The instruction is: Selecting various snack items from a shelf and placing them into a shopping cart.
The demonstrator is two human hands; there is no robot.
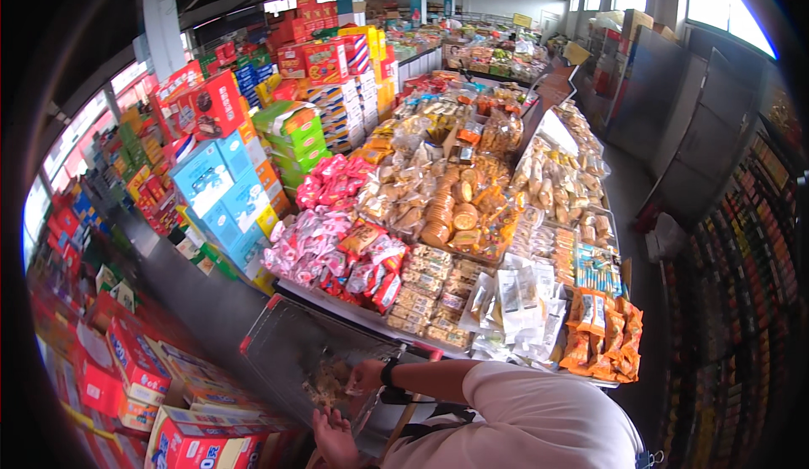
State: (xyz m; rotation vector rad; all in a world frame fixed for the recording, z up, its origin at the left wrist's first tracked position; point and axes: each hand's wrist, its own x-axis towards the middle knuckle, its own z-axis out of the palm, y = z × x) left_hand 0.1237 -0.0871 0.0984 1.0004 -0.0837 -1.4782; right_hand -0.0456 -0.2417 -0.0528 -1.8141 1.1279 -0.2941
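The right hand [364,376], with a dark watch at the wrist, pinches the top edge of a clear bag of snacks [333,383] so the bag hangs open over the shopping cart [291,347]. The left hand [335,439] is under the bag with fingers spread wide, touching its bottom to carry the weight. The cart stands just beside the counter [337,305], where pink packets [324,250] and orange packets [602,334] lie in heaps, easy to reach.
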